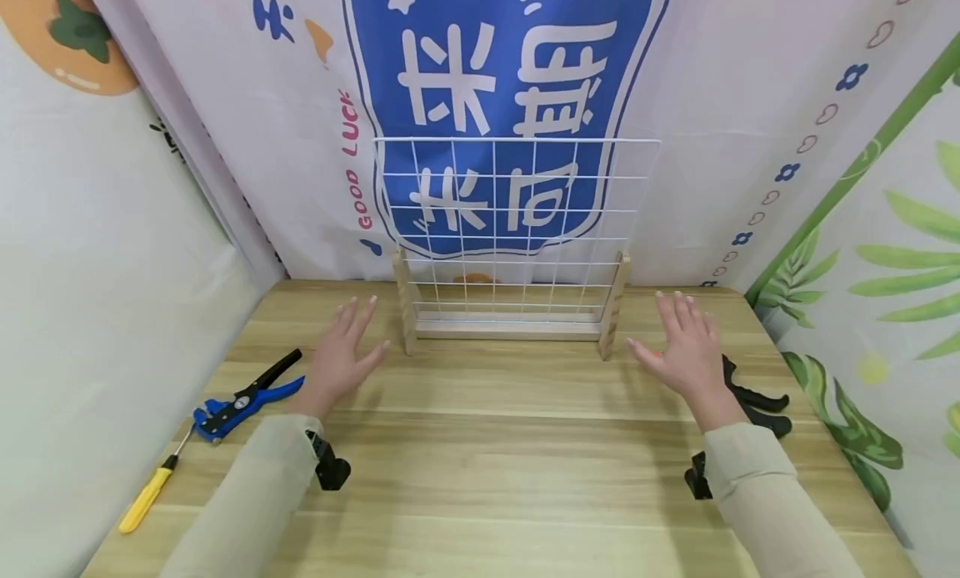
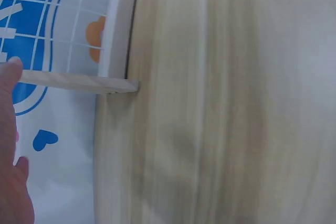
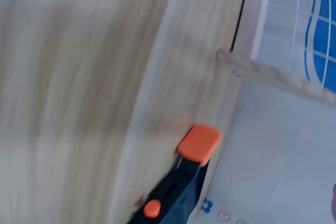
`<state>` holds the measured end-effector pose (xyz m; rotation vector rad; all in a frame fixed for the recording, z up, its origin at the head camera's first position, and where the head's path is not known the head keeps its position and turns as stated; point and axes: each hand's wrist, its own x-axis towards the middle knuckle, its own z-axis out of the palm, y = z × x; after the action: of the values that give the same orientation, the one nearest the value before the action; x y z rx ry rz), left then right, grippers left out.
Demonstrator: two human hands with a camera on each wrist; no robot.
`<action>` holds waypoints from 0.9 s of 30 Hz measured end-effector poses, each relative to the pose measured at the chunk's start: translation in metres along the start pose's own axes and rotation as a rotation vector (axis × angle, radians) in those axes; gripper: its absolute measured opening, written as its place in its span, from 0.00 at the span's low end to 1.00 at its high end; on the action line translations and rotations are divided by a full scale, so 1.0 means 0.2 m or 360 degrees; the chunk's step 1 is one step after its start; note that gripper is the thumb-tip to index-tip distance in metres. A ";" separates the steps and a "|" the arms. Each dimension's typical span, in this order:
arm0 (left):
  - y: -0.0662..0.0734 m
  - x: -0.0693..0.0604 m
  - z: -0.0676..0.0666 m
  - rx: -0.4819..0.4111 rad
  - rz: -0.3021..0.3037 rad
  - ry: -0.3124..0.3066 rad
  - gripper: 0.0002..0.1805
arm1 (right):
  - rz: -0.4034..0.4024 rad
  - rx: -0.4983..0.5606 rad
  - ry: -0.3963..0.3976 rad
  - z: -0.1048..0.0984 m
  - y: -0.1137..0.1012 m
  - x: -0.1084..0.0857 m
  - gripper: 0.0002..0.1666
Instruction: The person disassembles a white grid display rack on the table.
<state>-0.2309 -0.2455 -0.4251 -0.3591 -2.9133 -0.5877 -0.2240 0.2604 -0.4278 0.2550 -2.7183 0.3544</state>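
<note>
My left hand (image 1: 341,361) is held out with its fingers extended and nothing in them, left of a white wire grid (image 1: 513,178) on a wooden stand (image 1: 510,331). On the other side of the stand, my right hand (image 1: 688,357) is spread with nothing held, in front of a black tool (image 1: 761,407) that it partly hides. In the right wrist view this tool (image 3: 176,187) has an orange tip. The left wrist view shows part of the left hand (image 2: 13,161) at the edge, near the stand's wooden upright (image 2: 79,81).
Blue and black pliers (image 1: 243,401) lie at the table's left side, with a yellow-handled screwdriver (image 1: 153,495) nearer the front. Printed cloth (image 1: 750,103) hangs behind and beside the wooden table (image 1: 487,478).
</note>
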 end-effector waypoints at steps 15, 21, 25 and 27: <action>0.00 0.16 -0.11 -0.0595 -0.0254 0.0016 0.38 | -0.0217 0.0232 0.0126 0.11 -0.38 0.16 0.43; 0.03 0.23 -0.12 -0.0585 -0.0202 0.0025 0.38 | -0.0132 0.0389 -0.0048 0.17 -0.51 0.21 0.44; 0.06 0.27 -0.13 -0.0581 -0.0147 0.0042 0.38 | -0.0069 0.0429 -0.0127 0.21 -0.56 0.23 0.43; 0.08 0.29 -0.13 -0.0579 -0.0119 0.0049 0.38 | -0.0031 0.0412 -0.0154 0.23 -0.59 0.24 0.43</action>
<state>-0.2795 -0.2299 -0.3855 -0.2786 -2.7919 -1.1285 -0.2571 0.1294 -0.4254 0.3780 -2.7590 0.7066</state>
